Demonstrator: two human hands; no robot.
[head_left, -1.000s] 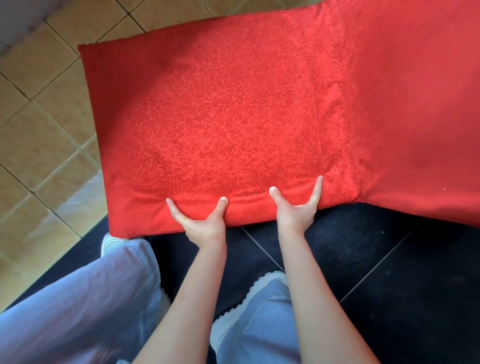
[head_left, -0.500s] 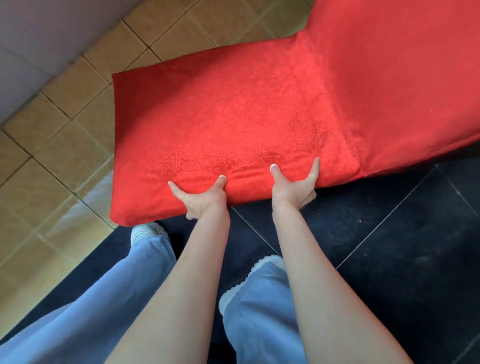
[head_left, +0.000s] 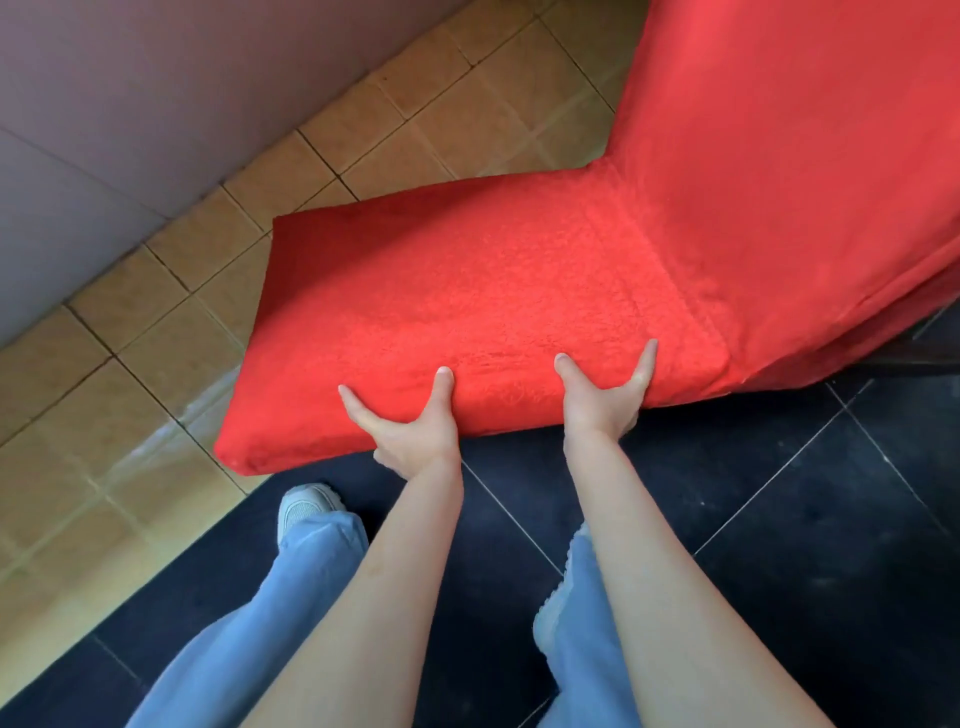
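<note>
Head cam: we're holding the red cushion (head_left: 493, 291) mid-frame, its near edge hanging above the floor (head_left: 779, 519). Left hand (head_left: 410, 431) and right hand (head_left: 602, 400) are clamping that edge, thumbs on top. We're guessing it's halfway folded toward the red panel (head_left: 779, 182) upper right.

Red cushion (head_left: 467, 291) farther forward and higher off the dark floor (head_left: 779, 519) than a second ago.

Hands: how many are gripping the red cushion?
2: left hand grips the near edge of the red cushion around its middle; right hand grips that edge further right. Most fingers hidden underneath.
</note>
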